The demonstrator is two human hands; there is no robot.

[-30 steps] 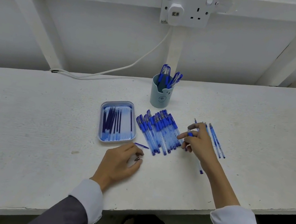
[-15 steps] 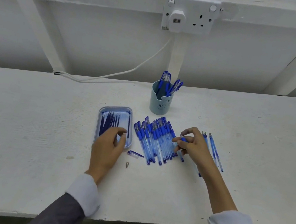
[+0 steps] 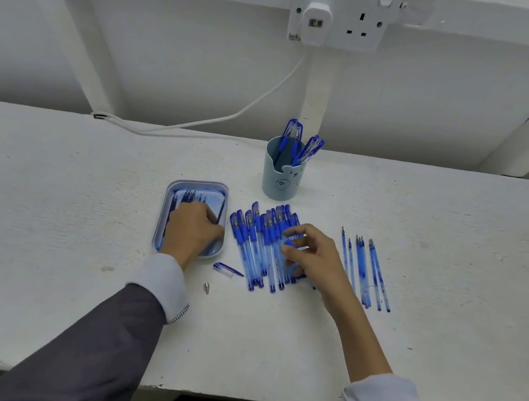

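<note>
Refills (image 3: 187, 195) lie in the blue tray (image 3: 199, 183). They are thin dark sticks, side by side, long way pointing from the person toward the wall. L hand (image 3: 194, 230) is right on top of them inside the tray, fingers bent down onto the sticks. The back of the hand hides the fingertips, so I can't tell if it pinches one. L hand is the near one for this job. R hand (image 3: 316, 257) is off to the right of the tray & busy. Its fingers curl round a held pen (image 3: 292, 242), a clear tube w/ a blue bit, just over the row of capped pens (image 3: 254, 244).

My guess at the step: pick one refill, carry it right, and slide it into the held pen. So the refill has to come up over the tray's right wall and line up w/ the tube.

Other stuff:
- The capped pens sit just right of the tray, lying about the same way as the refills.
- Further right of the tray, past R hand, lie a few pens w/ no caps (image 3: 362, 271).
- A loose cap (image 3: 228, 269) & a small metal tip (image 3: 206, 287) lie by the tray's near right corner, btwn the two hands. A sleeve could knock them.
- The pen cup (image 3: 280, 178) stands behind the tray, to the right, out of the way.
</note>
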